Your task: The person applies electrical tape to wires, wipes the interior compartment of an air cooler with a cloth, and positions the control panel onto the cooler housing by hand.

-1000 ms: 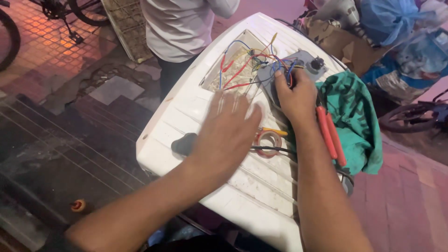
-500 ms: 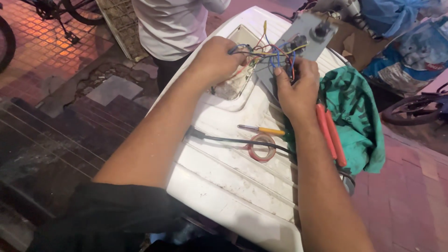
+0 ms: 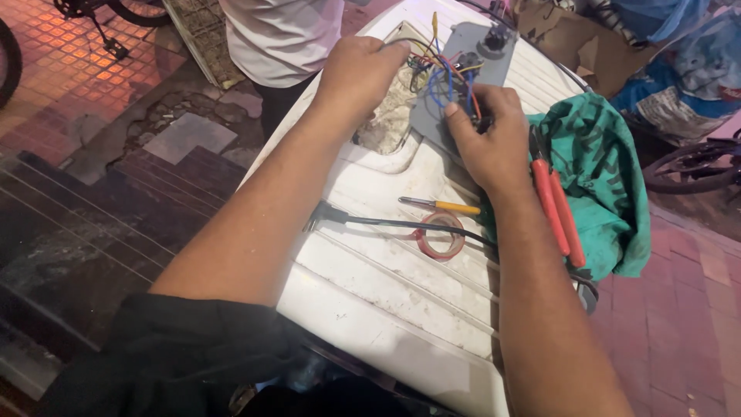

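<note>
Wires [image 3: 444,73] now grasped by left hand [image 3: 359,73], formerly hovering; right hand [image 3: 490,139] stays pinching them.

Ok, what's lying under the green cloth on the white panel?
The green cloth lies on the white panel's right edge. Red-handled pliers rest on top of it, not under. Whatever is beneath is covered by the folds.

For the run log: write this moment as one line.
left hand: on wires at panel's edge | right hand: grips grey panel | white table: screwdriver, tape roll, red pliers, green cloth
</note>
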